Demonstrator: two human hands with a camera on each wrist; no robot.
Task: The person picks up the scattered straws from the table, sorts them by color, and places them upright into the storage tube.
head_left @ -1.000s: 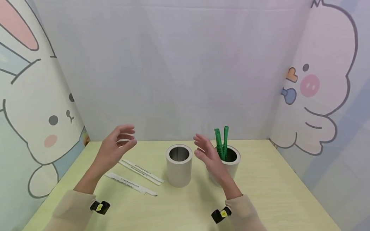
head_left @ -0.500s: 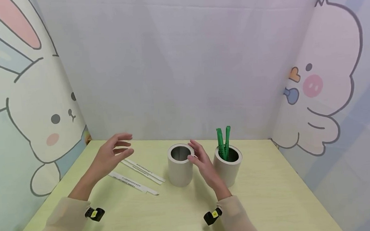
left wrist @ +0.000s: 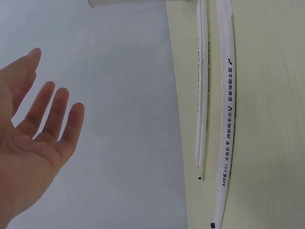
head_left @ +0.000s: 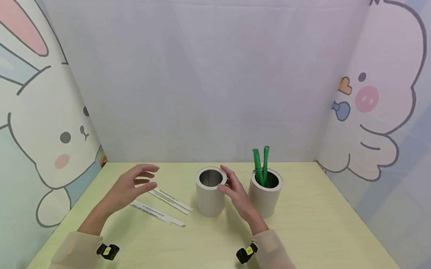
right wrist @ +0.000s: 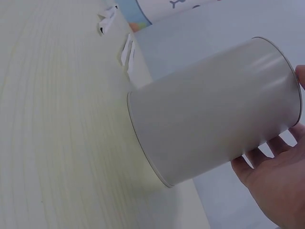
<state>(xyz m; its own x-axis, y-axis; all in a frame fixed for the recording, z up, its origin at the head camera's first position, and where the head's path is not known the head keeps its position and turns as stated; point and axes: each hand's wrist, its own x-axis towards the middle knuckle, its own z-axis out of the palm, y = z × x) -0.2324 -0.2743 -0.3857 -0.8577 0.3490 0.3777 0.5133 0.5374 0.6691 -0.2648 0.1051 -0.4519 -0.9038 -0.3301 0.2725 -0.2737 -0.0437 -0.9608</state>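
Observation:
My right hand (head_left: 239, 197) rests against the right side of a white open-topped canister (head_left: 209, 202). Its thumb lies at the near rim and its fingers curl round the far side, also seen in the right wrist view. The canister stands upright. To the left, my left hand (head_left: 128, 188) hovers with fingers loosely bent and holds nothing. Below it, several paper-wrapped straws lie on the table: a nearer group (head_left: 157, 213) and a farther pair (head_left: 171, 201). In the left wrist view the printed wrapper of one straw (left wrist: 227, 119) is legible.
A second white canister (head_left: 265, 201) stands right of my right hand, with green wrapped sticks (head_left: 264, 164) upright in it. The pale wooden table (head_left: 193, 255) meets a grey cloth backdrop (head_left: 205, 90). Cartoon-printed cloths hang at both sides.
My right hand has moved left from in front of the second canister to the middle one and holds its side. My left hand has dropped slightly, still holding nothing.

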